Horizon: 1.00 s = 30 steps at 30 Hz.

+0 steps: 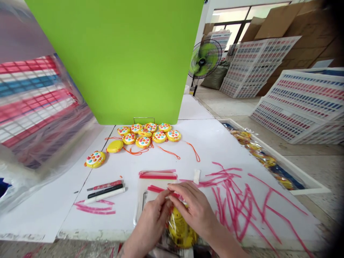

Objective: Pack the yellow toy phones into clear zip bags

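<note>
My left hand [154,220] and my right hand [197,208] meet at the front edge of the table, fingers pinched together at the top of a clear plastic bag. Inside the bag lies a yellow toy [181,229], its back facing up. The bag's pinched edge is mostly hidden by my fingers. Just beyond my hands lie clear bags with a red-pink strip [158,176] along the top. Farther back, several yellow toys with coloured buttons [143,142] sit in a group with orange cords. One yellow toy [95,159] lies apart at the left.
Pens [104,193] lie left of my hands; loose pink strips [233,200] are strewn to the right. A green board [118,64] stands behind the toys. Beside the table, a white crate [311,190] holds bagged toys. A fan [204,61] and stacked baskets [303,104] stand beyond.
</note>
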Available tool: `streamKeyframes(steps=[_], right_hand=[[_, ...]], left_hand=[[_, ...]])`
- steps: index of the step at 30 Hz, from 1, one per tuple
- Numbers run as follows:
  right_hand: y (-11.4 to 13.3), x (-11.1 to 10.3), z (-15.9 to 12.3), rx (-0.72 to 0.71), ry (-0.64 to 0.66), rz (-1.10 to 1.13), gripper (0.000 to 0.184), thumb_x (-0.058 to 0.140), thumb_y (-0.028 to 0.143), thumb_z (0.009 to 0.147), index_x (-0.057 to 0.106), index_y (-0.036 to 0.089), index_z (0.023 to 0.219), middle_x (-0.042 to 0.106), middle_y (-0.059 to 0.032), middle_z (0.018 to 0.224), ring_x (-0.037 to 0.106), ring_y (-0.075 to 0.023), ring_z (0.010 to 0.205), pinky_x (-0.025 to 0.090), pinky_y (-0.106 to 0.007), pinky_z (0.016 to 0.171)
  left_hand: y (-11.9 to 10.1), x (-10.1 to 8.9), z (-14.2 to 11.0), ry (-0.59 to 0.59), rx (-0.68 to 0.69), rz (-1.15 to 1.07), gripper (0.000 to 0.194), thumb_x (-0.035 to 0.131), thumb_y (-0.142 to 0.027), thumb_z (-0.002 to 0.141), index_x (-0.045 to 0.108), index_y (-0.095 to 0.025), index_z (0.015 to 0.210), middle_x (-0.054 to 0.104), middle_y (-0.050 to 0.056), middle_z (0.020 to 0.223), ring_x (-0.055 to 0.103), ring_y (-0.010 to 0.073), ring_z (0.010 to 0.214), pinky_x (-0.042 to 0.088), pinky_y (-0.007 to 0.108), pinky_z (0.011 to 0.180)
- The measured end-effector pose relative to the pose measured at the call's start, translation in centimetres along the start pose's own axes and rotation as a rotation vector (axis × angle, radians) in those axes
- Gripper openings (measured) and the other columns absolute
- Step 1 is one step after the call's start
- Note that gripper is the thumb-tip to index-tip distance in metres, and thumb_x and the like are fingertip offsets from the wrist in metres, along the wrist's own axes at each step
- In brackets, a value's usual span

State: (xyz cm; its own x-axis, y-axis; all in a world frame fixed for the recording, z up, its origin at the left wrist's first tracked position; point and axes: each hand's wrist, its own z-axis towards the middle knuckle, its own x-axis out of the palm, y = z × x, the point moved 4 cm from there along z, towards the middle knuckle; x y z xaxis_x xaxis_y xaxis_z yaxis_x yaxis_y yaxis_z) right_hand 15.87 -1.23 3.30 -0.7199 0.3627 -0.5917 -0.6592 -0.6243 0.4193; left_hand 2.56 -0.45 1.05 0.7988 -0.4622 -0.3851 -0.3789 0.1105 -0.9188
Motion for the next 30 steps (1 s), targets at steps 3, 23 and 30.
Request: streamKeyframes(steps=[3, 23, 30], right_hand=[[0.0, 0.4, -0.2, -0.023, 0.028, -0.031, 0.025, 0.051, 0.013, 0.089, 0.055, 0.019, 0.113, 0.07, -0.0054, 0.094, 0.065, -0.0168, 0.085, 0.056, -0.032, 0.075], [-1.2, -1.1, -0.4, 0.154, -0.131, -0.007, 0.028, 0.053, 0.01, 0.087, 0.056, 0.021, 0.113, 0.069, -0.0046, 0.092, 0.066, -0.0158, 0.082, 0.055, -0.029, 0.074], [-1.6, -1.6, -0.7, 0.259, -0.116, 0.045, 0.03, 0.055, 0.016, 0.087, 0.054, 0.022, 0.116, 0.068, -0.0011, 0.084, 0.066, -0.0141, 0.077, 0.055, -0.027, 0.074]], left_hand=[[0.2, -0.1, 0.0, 0.0, -0.012, 0.012, 0.037, 0.038, -0.032, 0.095, 0.049, -0.02, 0.128, 0.07, 0.005, 0.091, 0.063, 0.0171, 0.078, 0.046, 0.024, 0.075], [0.8, 0.2, -0.1, 0.013, -0.053, -0.056, 0.04, 0.036, -0.034, 0.095, 0.046, -0.019, 0.131, 0.07, 0.005, 0.091, 0.063, 0.0169, 0.079, 0.046, 0.024, 0.072], [1.1, 0.1, 0.3, -0.029, -0.062, -0.095, 0.04, 0.04, -0.036, 0.094, 0.049, -0.018, 0.129, 0.071, 0.005, 0.091, 0.062, 0.0173, 0.079, 0.046, 0.025, 0.072]])
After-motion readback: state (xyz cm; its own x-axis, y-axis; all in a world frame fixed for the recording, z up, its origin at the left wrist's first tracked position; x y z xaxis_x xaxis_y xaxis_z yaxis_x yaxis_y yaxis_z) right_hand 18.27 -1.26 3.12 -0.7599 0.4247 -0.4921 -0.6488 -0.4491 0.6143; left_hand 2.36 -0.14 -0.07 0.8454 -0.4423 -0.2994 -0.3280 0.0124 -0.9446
